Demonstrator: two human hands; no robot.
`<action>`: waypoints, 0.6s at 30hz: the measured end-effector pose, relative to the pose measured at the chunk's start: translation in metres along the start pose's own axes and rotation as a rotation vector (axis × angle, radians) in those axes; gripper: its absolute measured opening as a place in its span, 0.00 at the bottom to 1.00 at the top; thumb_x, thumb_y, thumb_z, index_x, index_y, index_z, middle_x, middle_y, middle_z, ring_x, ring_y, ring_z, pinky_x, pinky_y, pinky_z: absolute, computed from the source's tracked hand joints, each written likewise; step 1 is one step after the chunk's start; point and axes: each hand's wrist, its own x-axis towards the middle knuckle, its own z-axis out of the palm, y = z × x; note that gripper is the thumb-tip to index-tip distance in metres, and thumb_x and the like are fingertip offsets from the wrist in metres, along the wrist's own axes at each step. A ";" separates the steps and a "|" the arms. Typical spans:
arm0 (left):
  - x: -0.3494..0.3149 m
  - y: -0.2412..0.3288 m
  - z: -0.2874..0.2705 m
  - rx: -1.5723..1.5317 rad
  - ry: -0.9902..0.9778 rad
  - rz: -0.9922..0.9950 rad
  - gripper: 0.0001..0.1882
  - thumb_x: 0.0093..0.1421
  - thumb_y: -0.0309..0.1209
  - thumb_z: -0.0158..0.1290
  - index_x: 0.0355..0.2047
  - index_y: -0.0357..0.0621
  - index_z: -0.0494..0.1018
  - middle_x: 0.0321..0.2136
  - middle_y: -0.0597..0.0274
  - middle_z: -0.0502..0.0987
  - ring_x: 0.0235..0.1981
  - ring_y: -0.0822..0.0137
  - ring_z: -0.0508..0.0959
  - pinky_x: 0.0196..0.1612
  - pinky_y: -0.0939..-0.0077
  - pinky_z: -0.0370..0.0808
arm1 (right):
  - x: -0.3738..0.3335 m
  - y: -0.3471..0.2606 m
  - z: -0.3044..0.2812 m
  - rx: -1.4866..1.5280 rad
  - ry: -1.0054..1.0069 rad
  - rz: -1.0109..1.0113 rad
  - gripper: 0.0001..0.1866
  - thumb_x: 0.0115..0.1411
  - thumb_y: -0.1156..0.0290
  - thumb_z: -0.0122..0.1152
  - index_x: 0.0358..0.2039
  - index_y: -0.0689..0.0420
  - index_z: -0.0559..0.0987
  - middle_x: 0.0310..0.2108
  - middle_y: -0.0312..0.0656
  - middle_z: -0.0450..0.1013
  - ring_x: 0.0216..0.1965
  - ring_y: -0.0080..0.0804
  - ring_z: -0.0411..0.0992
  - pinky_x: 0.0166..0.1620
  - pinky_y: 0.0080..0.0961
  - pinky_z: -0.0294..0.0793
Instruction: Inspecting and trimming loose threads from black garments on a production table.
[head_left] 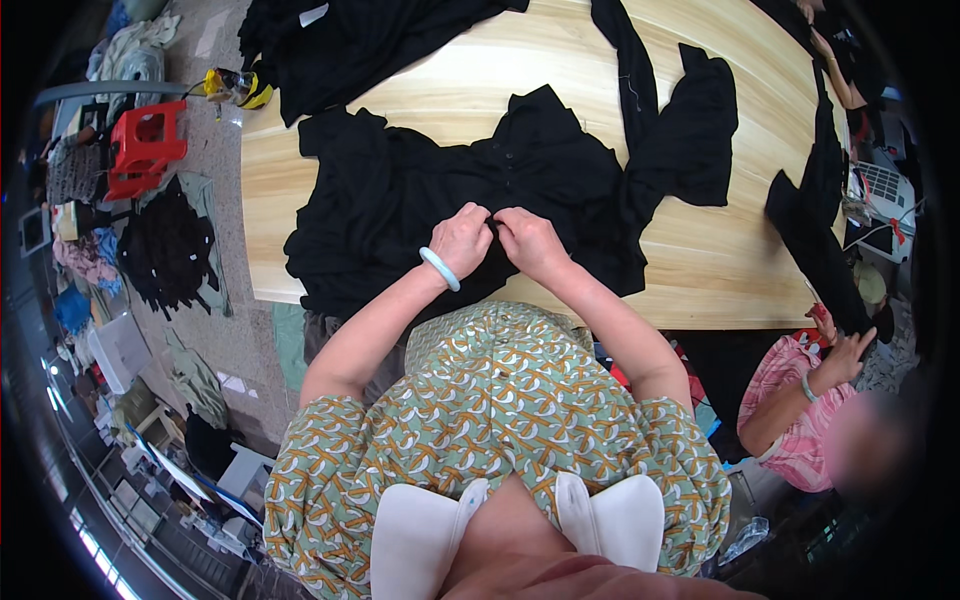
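A black buttoned garment lies spread on the pale wooden table, its button placket running down toward me. My left hand, with a pale bangle at the wrist, pinches the placket near the garment's middle. Close beside it, my right hand pinches the same edge with fingers curled. A small gap separates the two hands. What exactly sits between the fingertips is hidden. One black sleeve stretches out to the right across the wood.
More black clothing lies at the table's far left. At the right, a co-worker in a pink top handles a black cloth. A red stool and a dark pile of clothes are on the floor to the left.
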 end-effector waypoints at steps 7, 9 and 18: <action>0.001 0.007 -0.068 -0.388 -0.182 0.146 0.07 0.50 0.21 0.46 0.32 0.33 0.68 0.21 0.57 0.66 0.21 0.66 0.67 0.24 0.76 0.64 | 0.024 -0.046 -0.049 0.287 -0.163 0.019 0.07 0.48 0.73 0.57 0.28 0.61 0.73 0.22 0.47 0.71 0.24 0.40 0.71 0.26 0.26 0.69; 0.000 0.011 -0.081 -0.452 -0.202 0.135 0.08 0.52 0.23 0.49 0.32 0.33 0.68 0.21 0.59 0.68 0.21 0.71 0.68 0.25 0.78 0.65 | 0.029 -0.052 -0.055 0.287 -0.165 -0.002 0.07 0.48 0.74 0.58 0.28 0.61 0.73 0.21 0.44 0.71 0.22 0.32 0.69 0.25 0.22 0.67; -0.040 -0.058 -0.016 -0.037 -0.402 -0.242 0.09 0.51 0.31 0.50 0.29 0.38 0.70 0.22 0.57 0.74 0.25 0.63 0.75 0.30 0.75 0.71 | -0.019 0.041 0.008 -0.221 -0.433 -0.001 0.11 0.44 0.67 0.61 0.28 0.58 0.73 0.26 0.43 0.71 0.29 0.41 0.71 0.32 0.32 0.70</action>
